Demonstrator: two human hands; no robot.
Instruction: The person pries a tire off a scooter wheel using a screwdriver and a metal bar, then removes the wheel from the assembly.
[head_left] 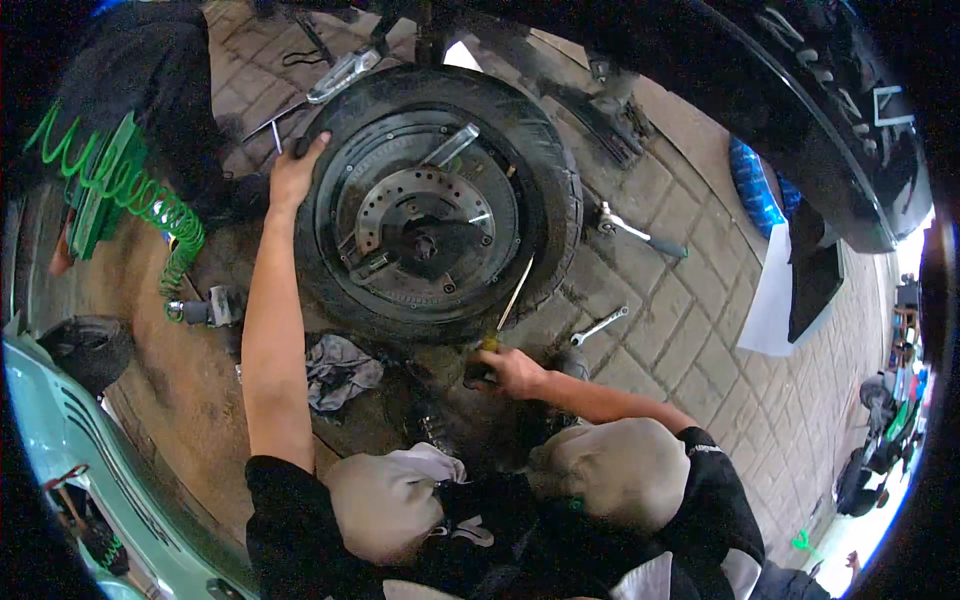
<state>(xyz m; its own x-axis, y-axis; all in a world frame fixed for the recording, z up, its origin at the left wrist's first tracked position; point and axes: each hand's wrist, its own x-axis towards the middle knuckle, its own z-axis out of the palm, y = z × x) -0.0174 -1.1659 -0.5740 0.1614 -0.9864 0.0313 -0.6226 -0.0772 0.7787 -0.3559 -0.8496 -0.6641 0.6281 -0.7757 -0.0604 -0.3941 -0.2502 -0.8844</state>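
A black tyre (555,175) lies flat on the paving with its wheel, which has a drilled brake disc (372,213) at the middle. In my right hand (520,374), a screwdriver (515,298) with a yellow and dark handle points up at the near right part of the tyre; its tip is by the rim's edge. My left hand (290,180) is closed at the tyre's left side, around a dark handle (299,147). A thin metal shaft shows beside these fingers, and I cannot make out the tool's kind. Short metal pieces (455,146) sit across the rim's edge.
A ratchet (645,235) and a combination wrench (600,326) lie right of the tyre. Near its lower left is a grey rag (342,372). A green coiled air hose (150,195) hangs at left, above an air tool (210,308). A dark vehicle body overhangs the upper right.
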